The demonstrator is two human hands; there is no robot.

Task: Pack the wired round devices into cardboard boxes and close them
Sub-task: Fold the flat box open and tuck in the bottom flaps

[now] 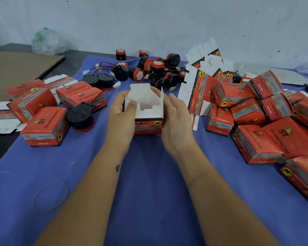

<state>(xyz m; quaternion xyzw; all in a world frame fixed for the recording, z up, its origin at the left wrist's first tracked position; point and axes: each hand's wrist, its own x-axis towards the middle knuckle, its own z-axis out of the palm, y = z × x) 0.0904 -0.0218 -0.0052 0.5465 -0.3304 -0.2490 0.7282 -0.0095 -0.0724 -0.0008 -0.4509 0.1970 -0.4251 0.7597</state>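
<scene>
A blue cloth (149, 174) covers your worktop. Your left hand (122, 112) grips the open box (148, 112) at its centre, thumb on a flap; your right hand (176, 121) cups its other side, fingers relaxed. Wired round devices (149, 68) lie beyond it; inside seems empty.

- Left hand (122, 114): holds the open red box (146, 114) from its left side, thumb lying over the white inner flap.
- Right hand (176, 121): open, palm turned to the box's right side, fingers straight.
- Box: top flaps raised, white interior showing.
- Loose round device (81, 116): black, wired, just left of the held box on the blue cloth (149, 192).
- Heap of round devices (149, 68): red and black, at the far edge.
- Closed boxes (256, 112): piled at right; more at left (44, 126).
- Flat unfolded cartons (201, 73): beside the right pile.
- Rubber band (35, 195): near left on the cloth.
</scene>
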